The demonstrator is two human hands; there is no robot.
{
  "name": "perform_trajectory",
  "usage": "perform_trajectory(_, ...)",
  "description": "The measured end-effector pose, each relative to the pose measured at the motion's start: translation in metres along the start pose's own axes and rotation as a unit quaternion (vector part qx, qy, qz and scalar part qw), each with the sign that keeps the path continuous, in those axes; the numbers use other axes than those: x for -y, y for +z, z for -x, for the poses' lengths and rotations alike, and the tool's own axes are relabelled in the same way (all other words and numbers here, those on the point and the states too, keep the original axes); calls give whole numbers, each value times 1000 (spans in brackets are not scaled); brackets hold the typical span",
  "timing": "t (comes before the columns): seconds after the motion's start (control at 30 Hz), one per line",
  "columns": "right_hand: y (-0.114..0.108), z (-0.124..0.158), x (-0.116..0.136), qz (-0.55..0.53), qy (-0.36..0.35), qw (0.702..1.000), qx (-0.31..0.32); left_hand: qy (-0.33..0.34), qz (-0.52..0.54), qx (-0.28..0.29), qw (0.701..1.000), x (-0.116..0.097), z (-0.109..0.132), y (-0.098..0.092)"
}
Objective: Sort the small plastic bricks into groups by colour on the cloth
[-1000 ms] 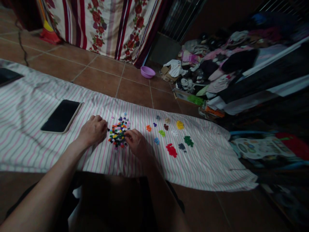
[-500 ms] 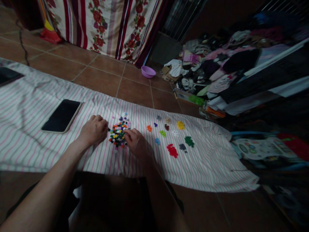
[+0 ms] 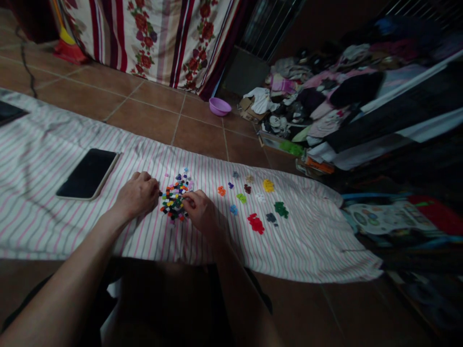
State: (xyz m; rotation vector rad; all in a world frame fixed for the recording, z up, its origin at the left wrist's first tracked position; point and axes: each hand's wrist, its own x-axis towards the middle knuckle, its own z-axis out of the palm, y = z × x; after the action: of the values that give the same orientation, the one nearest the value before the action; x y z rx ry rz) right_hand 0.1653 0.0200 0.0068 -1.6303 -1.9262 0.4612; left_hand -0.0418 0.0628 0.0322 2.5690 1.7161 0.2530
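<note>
A mixed pile of tiny coloured pieces (image 3: 175,201), like small blocks or beads, lies on a striped cloth (image 3: 144,241). At the pile's left edge my left hand (image 3: 139,195) rests with its fingers curled in; whatever they hold, if anything, is hidden. My right hand (image 3: 199,209) is at the pile's right side, thumb and forefinger pinched together over the pieces. What sits in that pinch is too small to make out. Right of it are single-colour heaps, among them red pieces (image 3: 256,224), dark green pieces (image 3: 281,209), yellow pieces (image 3: 268,185) and orange pieces (image 3: 221,191).
A phone or tablet (image 3: 88,173) with a dark screen lies left of my left hand, and another dark device (image 3: 10,113) lies at the far left. Beyond the cloth, a purple basin (image 3: 219,106) stands on the tiled floor near heaped clothes (image 3: 318,91).
The whole view has shifted slightly, so things sit a little further left. Both hands stay at the pile, and the sorted heaps look the same.
</note>
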Motion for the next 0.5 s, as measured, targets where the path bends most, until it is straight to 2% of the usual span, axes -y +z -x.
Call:
perform_trajectory(0.2, -2, 2, 1, -50, -27, 998, -30, 2, -7, -1, 1000, 0, 1, -1)
perform_trajectory(0.5, -6, 10, -3, -95, -10, 992, -81, -1, -21, 11, 1000, -1, 0, -4)
